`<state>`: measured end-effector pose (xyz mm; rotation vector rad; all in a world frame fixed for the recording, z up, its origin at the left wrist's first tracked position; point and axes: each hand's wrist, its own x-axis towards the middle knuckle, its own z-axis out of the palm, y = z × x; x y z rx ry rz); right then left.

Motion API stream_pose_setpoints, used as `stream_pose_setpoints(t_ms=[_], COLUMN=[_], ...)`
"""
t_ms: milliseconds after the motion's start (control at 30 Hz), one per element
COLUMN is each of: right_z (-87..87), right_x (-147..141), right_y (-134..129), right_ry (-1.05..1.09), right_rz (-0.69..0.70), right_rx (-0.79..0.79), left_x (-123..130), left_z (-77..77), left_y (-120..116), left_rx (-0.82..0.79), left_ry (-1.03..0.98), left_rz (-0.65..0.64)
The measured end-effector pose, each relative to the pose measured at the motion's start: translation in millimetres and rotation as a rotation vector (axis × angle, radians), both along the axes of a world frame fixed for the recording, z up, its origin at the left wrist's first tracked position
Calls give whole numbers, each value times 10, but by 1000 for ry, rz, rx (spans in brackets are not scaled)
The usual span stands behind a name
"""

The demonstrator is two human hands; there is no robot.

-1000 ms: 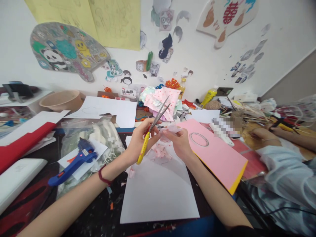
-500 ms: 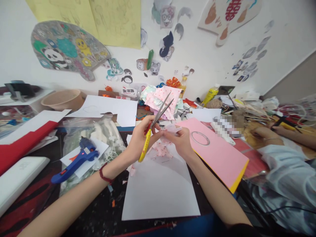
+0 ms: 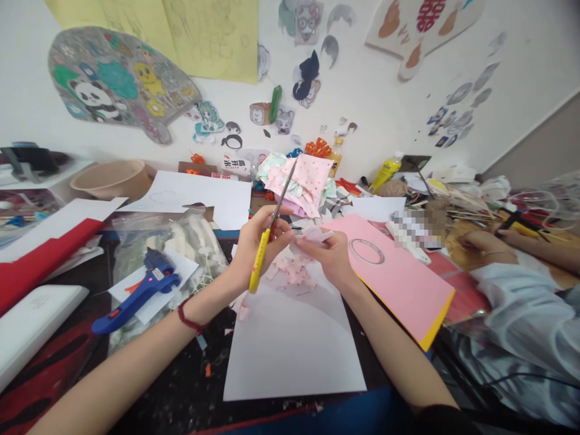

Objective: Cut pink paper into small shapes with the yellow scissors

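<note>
The left hand [image 3: 263, 244] had its grip closed around yellow-handled scissors [image 3: 258, 260], blades together and pointing up toward the desk's [image 3: 172, 374] far edge. The right hand [image 3: 333, 254] was pinching a pale scrap [image 3: 319, 234] between thumb and fingers, above the far end of a white sheet [image 3: 294, 350] that lay by the desk's near edge. Left fingertips met the scrap's side; whether they pinched it too, I could not tell. Pink dotted pieces [image 3: 294, 275] lay beneath the hands.

Beyond them, a cloth pile [image 3: 308, 181] crowded the far edge, behind the blades, with a yellow bottle [image 3: 388, 171] to its right. Toward the left edge, a blue glue gun [image 3: 140, 296] rested on paper over a plastic bag [image 3: 136, 235], near the left forearm. A pink sheet [image 3: 403, 290] bearing a metal ring [image 3: 372, 263] sat just beside the right forearm. Another person's sleeve [image 3: 525, 308] occupied the right edge.
</note>
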<state>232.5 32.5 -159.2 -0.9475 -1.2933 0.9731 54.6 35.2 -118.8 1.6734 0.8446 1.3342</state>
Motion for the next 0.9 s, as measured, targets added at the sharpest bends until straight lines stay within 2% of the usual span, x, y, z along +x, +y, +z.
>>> stream_pose_setpoints(t_ms=[100,267,700,900], right_z=[8,7,-20,-37], right_x=[7,7,4,-10], right_y=[-1,21,32,47], right_ry=[-8,9,20,44], right_rz=[-6,-29,16,51], right_rx=[-18,-27,-48,-75], left_x=[-26,-110,-52,-37], left_z=[-3,-23,-22,-47], left_y=[43,98,52,26], left_rx=[-5,51,78,86], left_ry=[22,168,134,76], left_rz=[52,138,-31,-36])
